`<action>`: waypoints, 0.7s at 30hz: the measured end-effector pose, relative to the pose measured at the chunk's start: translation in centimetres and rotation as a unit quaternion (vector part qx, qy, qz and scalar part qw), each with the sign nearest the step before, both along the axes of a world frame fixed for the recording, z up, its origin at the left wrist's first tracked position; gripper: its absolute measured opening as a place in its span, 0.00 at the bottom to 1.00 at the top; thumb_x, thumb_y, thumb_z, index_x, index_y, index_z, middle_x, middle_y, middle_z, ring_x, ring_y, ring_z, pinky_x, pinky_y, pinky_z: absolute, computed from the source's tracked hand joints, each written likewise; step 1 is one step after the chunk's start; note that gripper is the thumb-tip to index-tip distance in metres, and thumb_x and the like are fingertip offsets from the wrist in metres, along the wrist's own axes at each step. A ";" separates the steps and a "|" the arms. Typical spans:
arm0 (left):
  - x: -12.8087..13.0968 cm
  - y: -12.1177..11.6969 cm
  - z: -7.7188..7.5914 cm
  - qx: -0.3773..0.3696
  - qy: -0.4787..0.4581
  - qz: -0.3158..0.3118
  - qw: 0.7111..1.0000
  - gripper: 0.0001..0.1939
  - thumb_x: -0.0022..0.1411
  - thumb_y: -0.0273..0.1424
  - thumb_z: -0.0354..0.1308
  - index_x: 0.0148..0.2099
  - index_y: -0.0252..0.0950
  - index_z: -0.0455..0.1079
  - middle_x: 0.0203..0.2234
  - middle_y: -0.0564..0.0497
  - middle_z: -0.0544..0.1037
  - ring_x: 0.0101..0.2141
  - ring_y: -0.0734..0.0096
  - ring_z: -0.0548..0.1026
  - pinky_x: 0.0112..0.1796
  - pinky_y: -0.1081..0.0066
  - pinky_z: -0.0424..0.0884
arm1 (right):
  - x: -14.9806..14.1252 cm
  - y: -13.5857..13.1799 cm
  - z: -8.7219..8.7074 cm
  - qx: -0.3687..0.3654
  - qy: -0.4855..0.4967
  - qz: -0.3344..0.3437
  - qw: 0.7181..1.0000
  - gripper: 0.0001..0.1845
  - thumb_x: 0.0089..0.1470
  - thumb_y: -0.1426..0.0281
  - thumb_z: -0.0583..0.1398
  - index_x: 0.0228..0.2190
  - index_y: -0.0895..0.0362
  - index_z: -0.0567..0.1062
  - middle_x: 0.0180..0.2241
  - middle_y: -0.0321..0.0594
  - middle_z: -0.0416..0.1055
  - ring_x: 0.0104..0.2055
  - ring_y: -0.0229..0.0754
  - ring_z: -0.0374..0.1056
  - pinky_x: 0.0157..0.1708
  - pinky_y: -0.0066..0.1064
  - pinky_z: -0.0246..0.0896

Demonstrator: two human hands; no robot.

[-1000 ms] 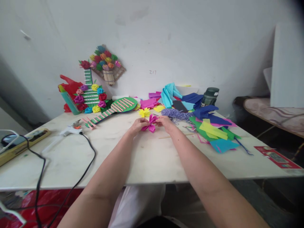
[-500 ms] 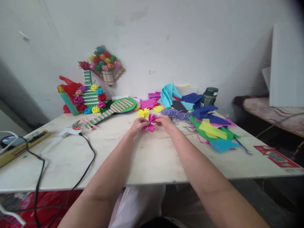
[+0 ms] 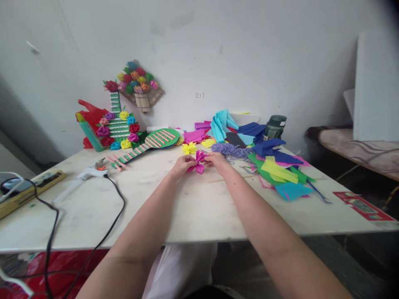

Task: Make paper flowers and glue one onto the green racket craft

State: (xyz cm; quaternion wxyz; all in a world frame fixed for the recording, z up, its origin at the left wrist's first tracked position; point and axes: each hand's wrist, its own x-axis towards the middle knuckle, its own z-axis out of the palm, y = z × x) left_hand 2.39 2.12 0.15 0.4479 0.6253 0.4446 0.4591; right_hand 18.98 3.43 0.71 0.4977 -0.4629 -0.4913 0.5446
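A magenta paper flower (image 3: pixel 199 162) is held between my two hands, a little above the white table (image 3: pixel 199 207). My left hand (image 3: pixel 183 165) pinches its left petals, fingers closed. On the other side, the closed fingers of my right hand (image 3: pixel 215 161) grip the right petals. Just behind the hands lies a yellow paper flower (image 3: pixel 188 148). A heap of purple yarn (image 3: pixel 229 149) is beyond my right hand, and a thin wooden stick (image 3: pixel 218 180) lies partly under my right wrist.
At the left are a white glue gun (image 3: pixel 93 171) with a black cord and a power strip (image 3: pixel 34 187). A green guitar-shaped piece (image 3: pixel 162 138) lies at the back. Coloured paper (image 3: pixel 280 170) is piled at the right, near a dark green bottle (image 3: pixel 275 126).
The petals of the magenta flower have shifted slightly between my fingers. Both hands stay in nearly the same place, with their hold kept.
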 end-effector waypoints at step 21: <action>1.3 -0.3 0.9 0.400 0.276 0.156 0.860 0.08 0.54 0.36 0.57 0.32 0.40 0.76 0.31 0.46 0.73 0.35 0.63 0.66 0.41 0.65 0.60 | -1.1 -0.2 0.2 0.042 -0.043 -0.078 0.995 0.04 0.36 0.77 0.59 0.16 0.58 0.71 0.15 0.33 0.69 0.17 0.33 0.62 0.20 0.24 0.58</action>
